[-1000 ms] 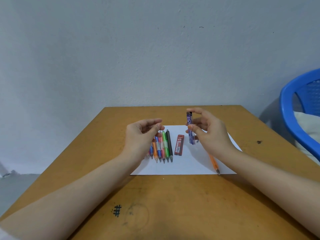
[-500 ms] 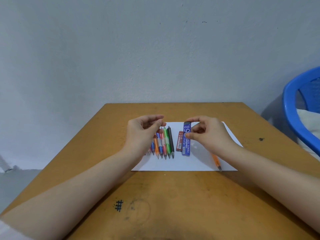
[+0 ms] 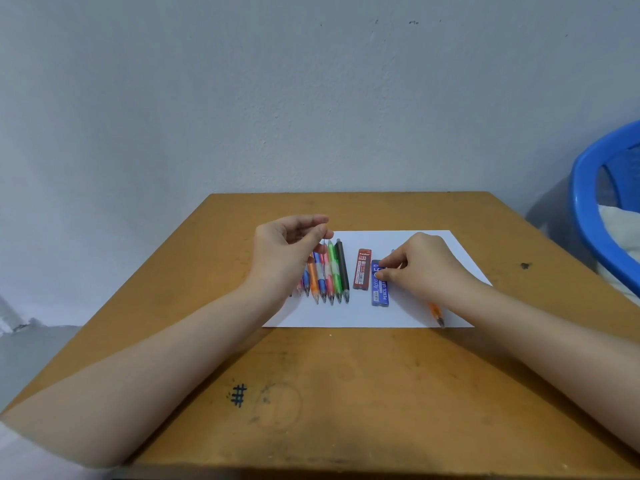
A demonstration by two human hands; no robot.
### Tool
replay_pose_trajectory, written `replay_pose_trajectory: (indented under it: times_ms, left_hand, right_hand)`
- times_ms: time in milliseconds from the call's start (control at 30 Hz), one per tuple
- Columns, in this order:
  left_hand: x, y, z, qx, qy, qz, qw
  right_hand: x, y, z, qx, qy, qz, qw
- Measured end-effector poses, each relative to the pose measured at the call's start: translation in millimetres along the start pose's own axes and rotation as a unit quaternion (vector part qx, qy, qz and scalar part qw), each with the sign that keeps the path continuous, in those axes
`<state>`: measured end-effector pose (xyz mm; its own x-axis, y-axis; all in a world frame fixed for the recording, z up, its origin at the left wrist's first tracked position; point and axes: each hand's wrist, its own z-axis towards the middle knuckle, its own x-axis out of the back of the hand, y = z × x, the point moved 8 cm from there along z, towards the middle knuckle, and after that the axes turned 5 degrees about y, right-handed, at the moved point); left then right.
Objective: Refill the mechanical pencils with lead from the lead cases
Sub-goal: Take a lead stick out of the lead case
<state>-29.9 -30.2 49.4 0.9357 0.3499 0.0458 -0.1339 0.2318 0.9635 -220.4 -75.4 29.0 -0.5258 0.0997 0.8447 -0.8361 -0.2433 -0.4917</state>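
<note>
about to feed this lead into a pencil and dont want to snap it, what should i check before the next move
1. Lead gripped: ok, the left hand pinches it by its top end, above the row of pencils.
2. Blue case set down: ok, it lies flat on the paper.
3. Right hand free: not ok, its fingertips pinch the blue case.
4. Pencil to fill within reach: ok, an orange pencil lies by the right wrist.
5. That pencil's back end open: cannot tell, the arm hides it.
</note>
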Motion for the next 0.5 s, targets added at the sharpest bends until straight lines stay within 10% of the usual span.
replay_pose_trajectory:
  times_ms: [500]
  left_hand:
    - [0.6, -1.0, -0.7, 0.004, 0.002, 0.004, 1.0]
  right_hand:
    - [2.1, -12.8, -5.7, 0.065, -0.095, -0.12, 0.986]
